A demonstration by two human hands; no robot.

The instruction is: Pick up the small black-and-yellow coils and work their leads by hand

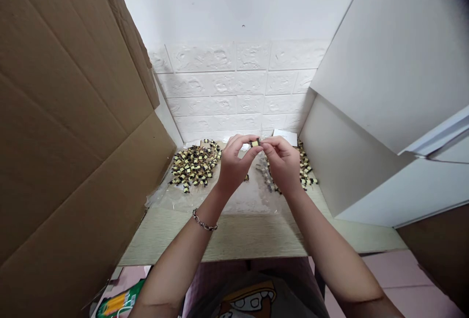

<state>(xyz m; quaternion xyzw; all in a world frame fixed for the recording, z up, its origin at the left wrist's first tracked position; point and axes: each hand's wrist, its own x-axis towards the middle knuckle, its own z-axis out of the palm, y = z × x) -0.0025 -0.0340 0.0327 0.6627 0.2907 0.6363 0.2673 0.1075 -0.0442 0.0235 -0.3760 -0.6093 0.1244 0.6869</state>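
Head view: looks down on both hands over a table.
Writing: white card at the back carries faint marks, too small to read; print on the green-and-yellow packet, low left, cannot be made out.
Left hand: thumb and forefinger nearly closed, pinching the small yellow-and-black part; chain bracelet on the wrist.
Right hand: thumb and forefinger drawn together at the part's right side; whether they grip or merely touch, cannot tell.
Part: raised between the two sets of fingertips, roughly mid-view.
Piles: left heap of similar parts just beside the left hand; right heap partly behind the right hand.
Sheet: clear plastic under the left heap, reaching across toward the right.
Edges: cardboard walls the left, white panel the right, brick-pattern wall the back.
Room: pale tabletop shows between plastic and front edge.
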